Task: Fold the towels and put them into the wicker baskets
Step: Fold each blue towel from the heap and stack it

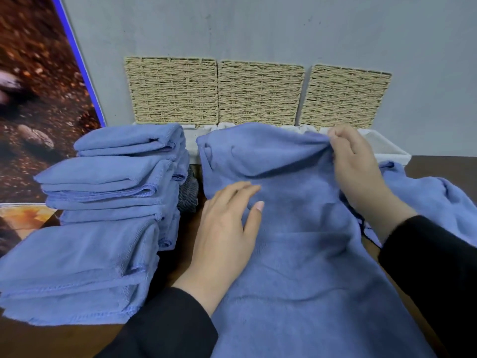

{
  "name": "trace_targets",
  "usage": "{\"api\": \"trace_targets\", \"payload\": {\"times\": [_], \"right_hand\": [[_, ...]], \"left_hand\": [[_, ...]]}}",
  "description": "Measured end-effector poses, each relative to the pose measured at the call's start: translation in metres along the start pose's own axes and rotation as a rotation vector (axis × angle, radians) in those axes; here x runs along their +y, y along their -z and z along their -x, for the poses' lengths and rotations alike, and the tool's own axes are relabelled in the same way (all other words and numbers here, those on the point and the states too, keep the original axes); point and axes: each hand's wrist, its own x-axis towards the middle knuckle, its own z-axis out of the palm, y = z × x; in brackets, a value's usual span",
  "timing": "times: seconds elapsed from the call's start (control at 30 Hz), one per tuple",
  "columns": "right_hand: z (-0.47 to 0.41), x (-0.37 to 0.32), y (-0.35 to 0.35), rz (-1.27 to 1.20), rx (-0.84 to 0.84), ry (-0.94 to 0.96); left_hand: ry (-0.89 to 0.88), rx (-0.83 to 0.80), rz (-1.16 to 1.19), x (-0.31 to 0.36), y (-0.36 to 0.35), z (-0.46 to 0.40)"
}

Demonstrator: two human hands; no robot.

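Observation:
A blue towel [296,254] lies spread lengthwise on the table in front of me. My left hand [227,228] rests flat on its left part, fingers apart. My right hand [356,164] pinches the towel's far right edge and lifts it a little. Three wicker baskets stand against the wall behind the towel: left [173,91], middle [260,94] and right [346,96], with white liners showing at their front rims. A stack of folded blue towels [111,192] rises at the left.
Another loose blue towel [438,200] lies crumpled at the right. A grey knitted cloth [188,195] peeks out between the stack and the spread towel. A brown patterned panel [38,99] leans at the left. Dark wooden table [444,164] shows at the right.

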Motion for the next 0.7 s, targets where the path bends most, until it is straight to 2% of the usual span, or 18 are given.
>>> {"api": "trace_targets", "payload": {"times": [0.07, 0.13, 0.2, 0.27, 0.33, 0.37, 0.5, 0.63, 0.7], "right_hand": [[0.028, -0.013, 0.013, -0.097, -0.172, -0.013], [0.056, -0.018, 0.026, -0.073, -0.418, 0.028], [0.078, -0.014, 0.034, -0.010, -0.632, -0.008], [0.092, -0.004, 0.035, 0.030, -0.726, -0.101], [0.097, 0.009, 0.028, 0.095, -0.667, -0.134], [0.098, 0.013, 0.023, 0.130, -0.625, -0.133], [0.100, 0.021, 0.003, 0.112, -0.530, -0.190], [0.103, 0.025, -0.012, 0.248, -0.521, -0.134], [0.103, 0.022, -0.012, 0.231, -0.447, -0.080]], "left_hand": [[-0.049, 0.057, 0.001, 0.007, 0.004, -0.001], [-0.099, 0.043, 0.000, 0.012, 0.005, -0.002], [-0.142, -0.062, -0.041, 0.014, 0.003, 0.000], [-0.150, -0.261, -0.139, 0.014, -0.001, 0.002], [-0.114, -0.458, -0.241, 0.012, -0.007, 0.006], [-0.101, -0.505, -0.250, 0.009, -0.009, 0.007], [-0.056, -0.435, -0.133, 0.003, -0.011, 0.006], [-0.020, -0.415, -0.245, 0.002, -0.010, 0.006], [-0.025, -0.424, -0.277, 0.001, -0.009, 0.006]]}}
